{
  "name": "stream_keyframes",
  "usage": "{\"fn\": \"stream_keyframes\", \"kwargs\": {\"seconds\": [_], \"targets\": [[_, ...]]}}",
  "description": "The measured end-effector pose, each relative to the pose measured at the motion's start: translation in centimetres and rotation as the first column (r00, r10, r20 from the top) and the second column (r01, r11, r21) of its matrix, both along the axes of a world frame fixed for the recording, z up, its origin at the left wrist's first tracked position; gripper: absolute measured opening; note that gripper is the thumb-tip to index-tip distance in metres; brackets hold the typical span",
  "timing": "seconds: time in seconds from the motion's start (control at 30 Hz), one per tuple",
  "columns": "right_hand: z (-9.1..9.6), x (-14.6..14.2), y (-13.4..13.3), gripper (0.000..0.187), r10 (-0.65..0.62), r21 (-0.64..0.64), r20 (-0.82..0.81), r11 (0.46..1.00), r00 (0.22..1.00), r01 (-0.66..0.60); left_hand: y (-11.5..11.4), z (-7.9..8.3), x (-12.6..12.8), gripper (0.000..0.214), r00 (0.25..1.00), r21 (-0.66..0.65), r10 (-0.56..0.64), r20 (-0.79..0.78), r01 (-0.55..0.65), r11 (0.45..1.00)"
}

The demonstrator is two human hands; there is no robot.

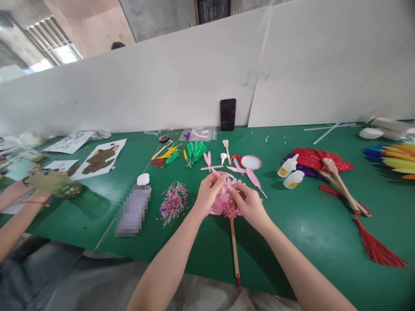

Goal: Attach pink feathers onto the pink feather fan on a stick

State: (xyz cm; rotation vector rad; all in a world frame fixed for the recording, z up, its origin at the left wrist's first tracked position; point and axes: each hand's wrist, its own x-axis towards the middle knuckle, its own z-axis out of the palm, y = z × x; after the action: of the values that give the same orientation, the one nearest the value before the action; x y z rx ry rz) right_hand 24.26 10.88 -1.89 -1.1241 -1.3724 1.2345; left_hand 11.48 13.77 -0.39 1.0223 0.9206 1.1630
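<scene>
My left hand [209,191] pinches a pink feather [216,173] by its shaft, above a pink feather fan [223,204]. From the right, my right hand [245,199] meets it, thumb and fingertips closed together close to the same feather. Whether those fingertips grip the feather too is hard to make out. Beneath both hands the fan lies on the green table, its wooden handle [234,246] pointing towards me with a red cord at the end. Loose pink feathers [254,179] lie just beyond my hands.
Glue bottles [293,179] and red feather fans [324,160] lie to the right. Leftward are a pile of coloured flakes [174,203], green feathers [196,151] and a blurred-out object [133,211]. A phone [228,114] leans on the white partition. Another person's hands [35,185] work at far left.
</scene>
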Motion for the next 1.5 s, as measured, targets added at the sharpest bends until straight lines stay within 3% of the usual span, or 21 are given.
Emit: {"fn": "stream_keyframes", "kwargs": {"seconds": [0.2, 0.37, 0.53, 0.73, 0.9, 1.07, 1.17, 1.33, 1.5], "targets": [[-0.54, 0.14, 0.2, 0.029, -0.089, 0.173, 0.263, 0.984, 0.961, 0.044, 0.23, 0.0, -0.08, 0.037, 0.997, 0.005, 0.044, -0.059, -0.044, 0.999], [-0.53, 0.1, 0.29, 0.03, 0.037, 0.013, 0.095, 0.999, 0.995, -0.038, 0.31, -0.11, -0.27, 0.028, 0.991, 0.043, 0.057, -0.118, -0.052, 0.998], [-0.46, 0.1, 0.5, 0.038, 0.083, -0.116, -0.096, 0.989, 0.992, -0.094, 0.41, -0.28, -0.48, 0.031, 0.99, 0.076, 0.069, -0.121, -0.06, 0.995], [-0.37, 0.09, 0.58, 0.04, 0.071, -0.117, -0.115, 0.989, 0.991, -0.085, 0.31, -0.25, -0.39, 0.028, 0.994, 0.094, 0.043, -0.099, -0.033, 0.995], [-0.12, 0.23, 0.53, 0.038, -0.11, -0.026, -0.034, 0.994, 0.993, 0.109, 0.37, -0.4, -0.45, 0.026, 0.999, 0.096, 0.029, -0.038, -0.025, 0.995], [-0.01, 0.38, 0.47, 0.036, -0.183, 0.02, -0.019, 0.983, 0.983, 0.184, 0.46, -0.59, -0.5, 0.024, 1.0, 0.107, 0.026, -0.002, -0.026, 0.994], [-0.09, 0.38, 0.53, 0.036, -0.168, 0.0, -0.059, 0.986, 0.984, 0.169, 0.33, -0.51, -0.35, 0.024, 1.0, 0.088, 0.012, 0.015, -0.014, 0.996], [-0.36, 0.26, 0.71, 0.04, -0.047, -0.071, -0.129, 0.997, 0.99, 0.038, 0.22, -0.53, -0.26, 0.027, 1.0, 0.09, -0.011, -0.022, 0.013, 0.996], [-0.4, 0.17, 0.62, 0.037, -0.031, -0.068, -0.112, 0.997, 0.993, 0.023, 0.32, -0.62, -0.38, 0.025, 0.998, 0.089, 0.012, -0.069, -0.006, 0.996]]}}
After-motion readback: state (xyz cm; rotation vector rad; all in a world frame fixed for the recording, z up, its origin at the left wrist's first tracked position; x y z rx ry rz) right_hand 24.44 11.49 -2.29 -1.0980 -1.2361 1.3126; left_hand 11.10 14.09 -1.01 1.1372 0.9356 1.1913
